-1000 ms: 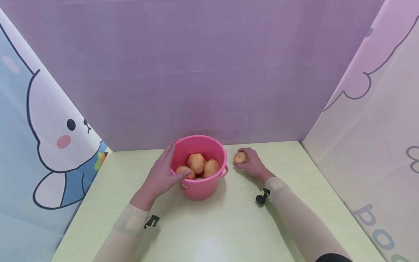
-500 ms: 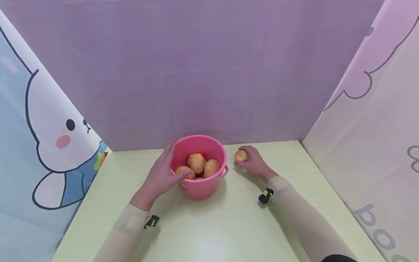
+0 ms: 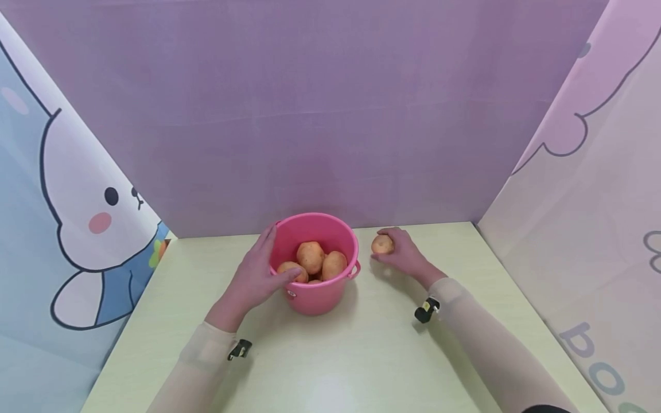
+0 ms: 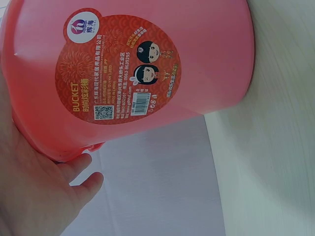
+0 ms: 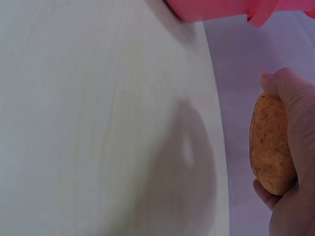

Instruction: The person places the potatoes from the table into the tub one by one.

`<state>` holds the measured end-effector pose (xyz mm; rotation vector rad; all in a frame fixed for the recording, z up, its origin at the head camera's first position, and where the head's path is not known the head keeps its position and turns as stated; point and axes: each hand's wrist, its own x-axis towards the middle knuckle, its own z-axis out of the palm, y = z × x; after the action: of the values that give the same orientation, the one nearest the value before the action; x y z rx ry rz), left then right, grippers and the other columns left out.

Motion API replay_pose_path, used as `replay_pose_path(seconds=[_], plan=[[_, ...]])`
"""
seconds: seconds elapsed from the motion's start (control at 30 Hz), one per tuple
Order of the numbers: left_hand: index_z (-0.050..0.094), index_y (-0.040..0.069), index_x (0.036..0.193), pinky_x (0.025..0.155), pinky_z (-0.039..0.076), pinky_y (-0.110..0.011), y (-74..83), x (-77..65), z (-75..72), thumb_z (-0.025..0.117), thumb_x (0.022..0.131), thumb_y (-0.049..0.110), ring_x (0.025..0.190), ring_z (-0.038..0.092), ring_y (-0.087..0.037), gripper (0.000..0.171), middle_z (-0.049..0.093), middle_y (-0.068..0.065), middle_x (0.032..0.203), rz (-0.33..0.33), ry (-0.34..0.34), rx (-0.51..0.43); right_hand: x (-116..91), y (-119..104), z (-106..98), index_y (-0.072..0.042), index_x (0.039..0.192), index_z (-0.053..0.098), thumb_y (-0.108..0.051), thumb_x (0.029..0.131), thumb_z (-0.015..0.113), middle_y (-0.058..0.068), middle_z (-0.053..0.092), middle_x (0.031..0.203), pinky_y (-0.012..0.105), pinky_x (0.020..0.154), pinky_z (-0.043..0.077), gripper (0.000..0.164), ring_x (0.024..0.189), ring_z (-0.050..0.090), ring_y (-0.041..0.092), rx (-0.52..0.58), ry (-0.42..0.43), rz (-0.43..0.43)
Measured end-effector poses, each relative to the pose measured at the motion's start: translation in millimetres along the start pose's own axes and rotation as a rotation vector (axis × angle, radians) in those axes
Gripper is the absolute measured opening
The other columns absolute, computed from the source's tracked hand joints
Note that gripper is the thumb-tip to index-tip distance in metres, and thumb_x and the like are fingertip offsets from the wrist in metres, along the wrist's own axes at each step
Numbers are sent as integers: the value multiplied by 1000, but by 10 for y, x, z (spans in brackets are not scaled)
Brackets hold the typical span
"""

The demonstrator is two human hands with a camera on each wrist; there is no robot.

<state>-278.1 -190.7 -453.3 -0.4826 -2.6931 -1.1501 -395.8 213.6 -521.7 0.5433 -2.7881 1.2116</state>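
Note:
A pink plastic bucket [image 3: 316, 299] stands upright on the table with several potatoes [image 3: 310, 257] inside. My left hand [image 3: 254, 276] holds its rim on the near left, the thumb reaching over the front edge beside a potato. In the left wrist view the bucket's side carries a red round label [image 4: 118, 69], and two fingertips show past the rim. To the right of the bucket, my right hand [image 3: 404, 252] grips one potato [image 3: 382, 245] between thumb and fingers. In the right wrist view that potato is held above the tabletop, its shadow falling below.
The pale wooden table [image 3: 330, 355] ends at a purple cloth wall [image 3: 330, 126] close behind the bucket. Printed panels rise on both sides, a rabbit panel [image 3: 88, 241] at the left. A small loop [image 3: 354, 269] juts from the bucket's right side.
My right hand has shifted slightly to the right with the potato, a little farther from the bucket. The left hand and the bucket have stayed in place.

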Motion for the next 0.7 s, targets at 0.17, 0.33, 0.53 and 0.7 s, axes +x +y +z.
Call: replay_pose_path(seconds=[0.17, 0.33, 0.53, 0.7], plan=[[16, 19, 179, 104, 60, -63, -3, 2, 1, 88, 92, 53, 157, 40, -39, 119, 26, -5, 181, 4, 1, 2, -21, -85, -61, -4, 148, 61, -29, 90, 95, 17, 60, 143, 58, 106, 56, 72, 127, 56, 36, 0, -2, -16], [15, 20, 179, 104, 59, -63, -9, 2, -1, 89, 92, 53, 158, 39, -39, 119, 26, -4, 181, -5, 1, -1, -30, -154, -105, -8, 148, 61, -31, 89, 95, 14, 59, 144, 55, 104, 56, 72, 127, 55, 34, -11, -8, -27], [15, 18, 179, 107, 57, -64, -4, -1, -7, 89, 92, 53, 159, 38, -40, 119, 24, -5, 182, -1, 3, 4, -43, -242, -171, -7, 145, 64, -33, 88, 96, 15, 61, 141, 53, 102, 54, 71, 124, 56, 33, -31, 7, -84], [16, 17, 179, 106, 58, -64, 12, -13, -13, 90, 91, 52, 159, 38, -39, 120, 24, -5, 182, -6, 6, 5, -47, -311, -220, -6, 144, 66, -33, 87, 98, 15, 64, 140, 53, 103, 52, 71, 124, 57, 33, -36, 15, -105]])
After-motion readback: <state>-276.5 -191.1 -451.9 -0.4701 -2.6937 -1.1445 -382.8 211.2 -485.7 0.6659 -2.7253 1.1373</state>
